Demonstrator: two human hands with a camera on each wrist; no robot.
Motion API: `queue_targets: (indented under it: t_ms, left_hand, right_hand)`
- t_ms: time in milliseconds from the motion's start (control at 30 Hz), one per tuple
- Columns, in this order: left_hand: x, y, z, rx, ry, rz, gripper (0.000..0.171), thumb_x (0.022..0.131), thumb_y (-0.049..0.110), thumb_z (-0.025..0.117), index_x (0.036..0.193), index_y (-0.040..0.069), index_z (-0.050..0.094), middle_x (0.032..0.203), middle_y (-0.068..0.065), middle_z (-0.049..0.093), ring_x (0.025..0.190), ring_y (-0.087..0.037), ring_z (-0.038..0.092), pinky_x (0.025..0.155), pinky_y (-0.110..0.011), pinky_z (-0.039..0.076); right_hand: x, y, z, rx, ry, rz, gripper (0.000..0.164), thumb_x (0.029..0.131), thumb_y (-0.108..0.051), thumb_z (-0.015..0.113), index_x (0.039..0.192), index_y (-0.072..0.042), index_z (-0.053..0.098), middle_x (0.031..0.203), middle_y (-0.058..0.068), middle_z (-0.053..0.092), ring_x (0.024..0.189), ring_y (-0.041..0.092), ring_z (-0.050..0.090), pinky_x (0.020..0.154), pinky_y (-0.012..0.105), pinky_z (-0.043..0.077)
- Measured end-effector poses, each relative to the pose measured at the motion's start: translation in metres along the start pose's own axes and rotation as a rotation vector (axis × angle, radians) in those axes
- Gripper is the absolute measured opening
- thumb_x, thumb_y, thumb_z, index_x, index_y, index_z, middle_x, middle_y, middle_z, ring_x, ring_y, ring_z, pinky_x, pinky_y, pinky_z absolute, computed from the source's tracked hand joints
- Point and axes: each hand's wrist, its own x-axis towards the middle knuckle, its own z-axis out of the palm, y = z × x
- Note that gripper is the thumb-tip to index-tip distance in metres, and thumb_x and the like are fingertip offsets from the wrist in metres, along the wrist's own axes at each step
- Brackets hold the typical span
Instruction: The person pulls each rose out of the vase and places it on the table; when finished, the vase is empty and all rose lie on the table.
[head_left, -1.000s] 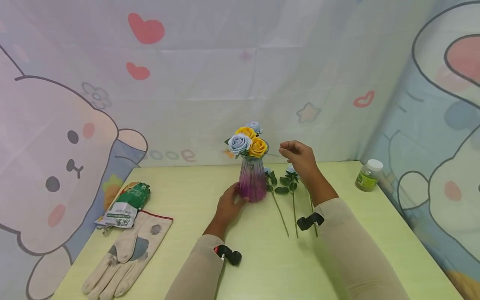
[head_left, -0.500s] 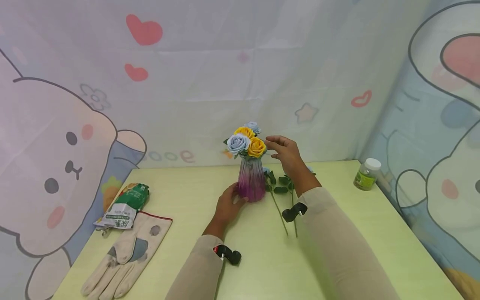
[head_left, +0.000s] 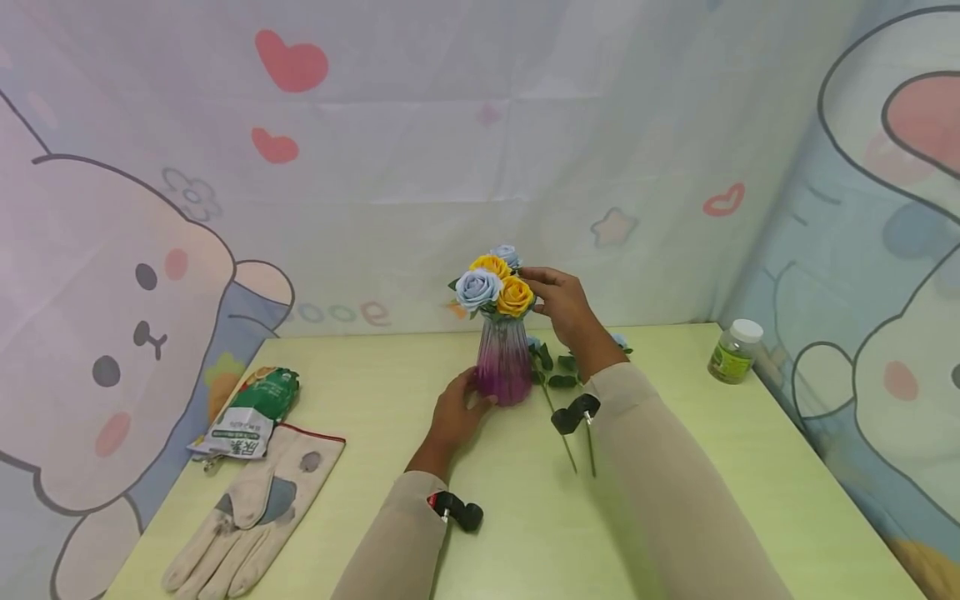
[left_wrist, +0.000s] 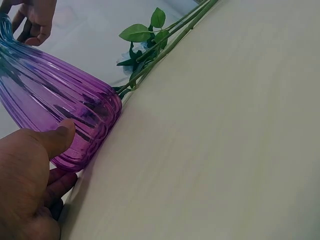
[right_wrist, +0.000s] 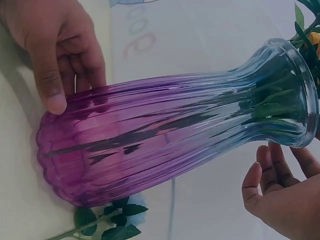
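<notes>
A ribbed glass vase [head_left: 504, 362], purple below and bluish at the top, stands upright near the back of the table. In it are blue roses [head_left: 477, 288] and yellow roses [head_left: 515, 297] with green leaves. My left hand [head_left: 454, 417] holds the vase low on its left side, thumb [left_wrist: 62, 136] in front and fingers round the base. My right hand [head_left: 566, 310] is up at the right of the blooms, fingertips right at the yellow rose. In the right wrist view its fingers [right_wrist: 272, 167] are loosely bent beside the glass rim, thumb apart from them.
More blue roses on long green stems [head_left: 557, 417] lie on the table right of the vase, partly hidden under my right arm. A white-lidded jar [head_left: 737, 352] stands back right. A green and white packet [head_left: 255, 412] and pale work gloves [head_left: 258, 508] lie on the left.
My right hand has moved left, from beside the vase to the blooms, its arm now crossing over the lying stems. My left hand stays on the vase.
</notes>
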Motion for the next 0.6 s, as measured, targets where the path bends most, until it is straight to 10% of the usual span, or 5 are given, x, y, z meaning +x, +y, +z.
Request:
queue_targets:
  t_ms: [433,600]
  left_hand:
    - [0.002,-0.003,0.003,-0.016,0.0,-0.014,0.071,0.104,0.03,0.075,0.162,0.001,0.047,0.16,-0.022,0.06,0.153,-0.041,0.053,0.134,-0.059,0.035]
    - [0.003,-0.004,0.003,-0.01,0.0,-0.013,0.07,0.104,0.03,0.075,0.162,0.002,0.047,0.159,-0.021,0.061,0.154,-0.04,0.053,0.133,-0.058,0.036]
  right_hand:
    - [0.013,-0.013,0.007,0.097,-0.004,0.009,0.047,0.114,-0.014,0.059,0.158,-0.003,0.053,0.156,0.018,0.06,0.136,0.024,0.063,0.094,0.021,0.06]
    - [0.009,-0.016,0.007,0.183,0.044,0.018,0.047,0.111,-0.013,0.064,0.156,-0.004,0.055,0.134,0.003,0.068,0.125,0.016,0.065,0.101,0.028,0.056]
